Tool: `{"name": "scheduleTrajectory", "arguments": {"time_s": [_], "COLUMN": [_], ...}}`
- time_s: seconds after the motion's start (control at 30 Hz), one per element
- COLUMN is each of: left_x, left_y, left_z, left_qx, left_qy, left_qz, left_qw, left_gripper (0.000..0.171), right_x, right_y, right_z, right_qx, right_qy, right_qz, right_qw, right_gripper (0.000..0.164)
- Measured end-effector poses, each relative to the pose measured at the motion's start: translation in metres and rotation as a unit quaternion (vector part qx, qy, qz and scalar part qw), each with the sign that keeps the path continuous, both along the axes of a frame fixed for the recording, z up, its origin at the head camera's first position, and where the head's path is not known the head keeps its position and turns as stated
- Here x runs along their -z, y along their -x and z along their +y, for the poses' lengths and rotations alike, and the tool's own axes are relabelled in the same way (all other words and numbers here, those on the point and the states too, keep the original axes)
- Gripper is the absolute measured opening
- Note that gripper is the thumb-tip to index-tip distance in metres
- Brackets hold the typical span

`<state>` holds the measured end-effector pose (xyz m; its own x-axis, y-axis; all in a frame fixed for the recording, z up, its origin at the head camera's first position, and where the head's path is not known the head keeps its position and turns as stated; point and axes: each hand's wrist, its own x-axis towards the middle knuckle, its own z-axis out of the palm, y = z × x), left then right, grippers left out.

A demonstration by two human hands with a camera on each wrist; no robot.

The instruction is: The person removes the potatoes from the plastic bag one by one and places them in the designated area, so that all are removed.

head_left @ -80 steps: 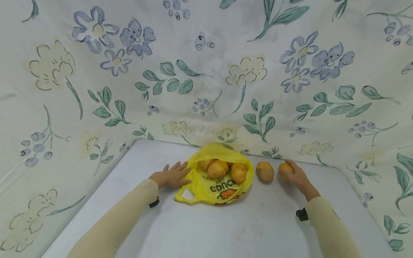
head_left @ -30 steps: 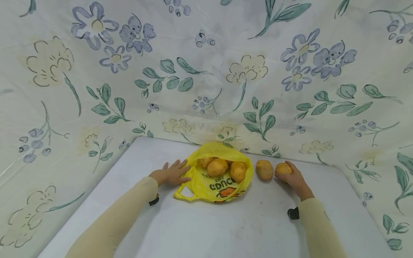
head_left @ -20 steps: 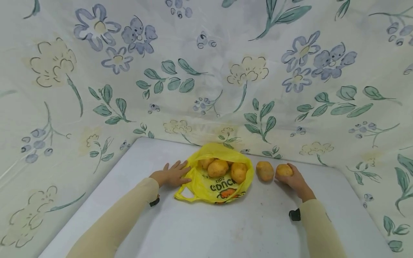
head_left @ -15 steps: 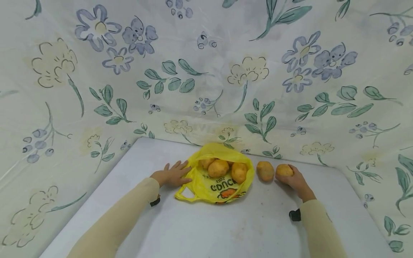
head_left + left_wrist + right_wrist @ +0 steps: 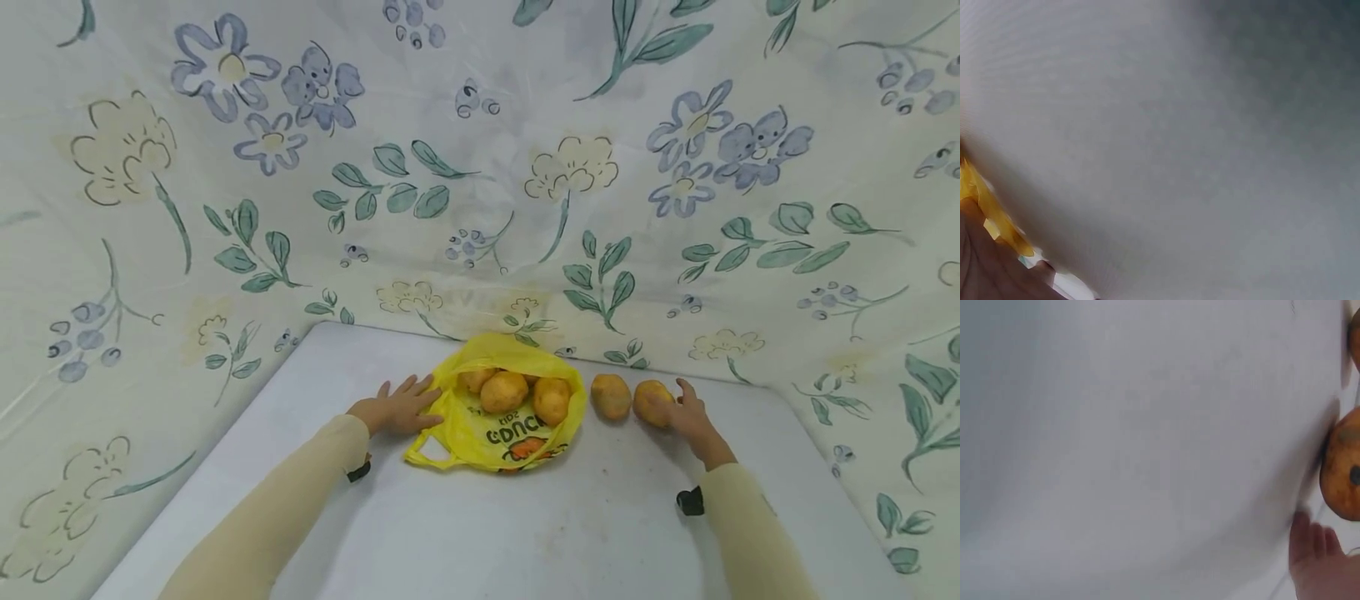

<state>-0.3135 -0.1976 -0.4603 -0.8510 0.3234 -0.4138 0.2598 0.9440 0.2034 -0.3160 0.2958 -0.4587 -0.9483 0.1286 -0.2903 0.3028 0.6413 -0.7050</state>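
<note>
A yellow plastic bag (image 5: 465,437) lies on its side with its mouth facing me and several potatoes (image 5: 504,392) inside. My left hand (image 5: 400,408) is spread flat, its fingertips on the bag's left edge; the left wrist view catches a strip of the yellow bag (image 5: 1000,222). To the right of the bag, two loose potatoes (image 5: 611,397) stand side by side. Beside the outer potato (image 5: 652,403), my right hand (image 5: 692,421) has its fingers extended. In the right wrist view a small gap shows between those fingers (image 5: 1311,540) and the dark-spotted potato (image 5: 1341,481).
Everything rests on a white table (image 5: 480,533) with small dark specks. A floral sheet (image 5: 480,200) hangs along the table's back and sides. A black wrist camera (image 5: 690,502) sits under the right forearm, and another black camera (image 5: 360,470) under the left.
The right hand gripped the outer potato and shifted it slightly left, nearer the other loose one. Now it has let go and drawn back to the right. The left hand and bag stay put.
</note>
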Motion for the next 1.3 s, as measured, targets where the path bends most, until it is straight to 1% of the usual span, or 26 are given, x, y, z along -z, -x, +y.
{"name": "scheduleTrajectory", "arguments": {"time_s": [0.1, 0.17, 0.23, 0.33, 0.4, 0.47, 0.5, 0.57, 0.63, 0.83, 1.13, 1.3], "left_x": [-0.002, -0.003, -0.003, -0.003, -0.003, -0.003, -0.003, -0.002, -0.003, -0.006, -0.005, -0.006], "left_y": [-0.001, -0.001, -0.002, -0.003, -0.003, -0.003, -0.003, -0.003, -0.003, -0.003, -0.001, -0.001], "left_z": [0.000, 0.000, 0.000, 0.000, 0.000, 0.000, 0.000, 0.000, 0.000, 0.002, 0.002, 0.004], "left_qx": [0.001, 0.003, 0.005, 0.009, 0.008, 0.007, 0.007, 0.006, 0.007, 0.010, 0.001, 0.002], "left_qy": [-0.006, -0.008, -0.005, -0.001, 0.001, -0.001, -0.001, -0.001, -0.002, -0.003, 0.001, 0.002], "left_qz": [-0.001, -0.001, -0.002, -0.007, -0.011, -0.015, -0.015, -0.015, -0.011, -0.009, -0.009, -0.007], "left_qw": [1.0000, 1.0000, 1.0000, 0.9999, 0.9999, 0.9999, 0.9999, 0.9999, 0.9999, 0.9999, 1.0000, 1.0000], "left_gripper": [0.073, 0.073, 0.073, 0.074, 0.074, 0.074, 0.073, 0.073, 0.073, 0.072, 0.073, 0.073], "right_x": [-0.005, -0.007, -0.009, -0.010, -0.009, -0.008, -0.008, -0.008, -0.009, -0.014, -0.017, -0.019], "right_y": [-0.002, -0.005, -0.009, -0.015, -0.018, -0.021, -0.022, -0.023, -0.023, -0.021, -0.016, -0.016], "right_z": [0.006, 0.010, 0.015, 0.022, 0.025, 0.027, 0.027, 0.028, 0.029, 0.031, 0.024, 0.014], "right_qx": [0.014, 0.022, 0.023, 0.007, -0.011, -0.027, -0.033, -0.043, -0.047, -0.054, -0.090, -0.101], "right_qy": [-0.064, -0.115, -0.161, -0.227, -0.277, -0.330, -0.347, -0.372, -0.385, -0.397, -0.399, -0.392], "right_qz": [0.046, 0.083, 0.118, 0.165, 0.186, 0.206, 0.213, 0.221, 0.227, 0.230, 0.237, 0.232], "right_qw": [0.997, 0.990, 0.980, 0.960, 0.943, 0.921, 0.913, 0.900, 0.893, 0.887, 0.881, 0.884], "right_gripper": [0.103, 0.102, 0.100, 0.096, 0.094, 0.092, 0.090, 0.089, 0.088, 0.087, 0.088, 0.088]}}
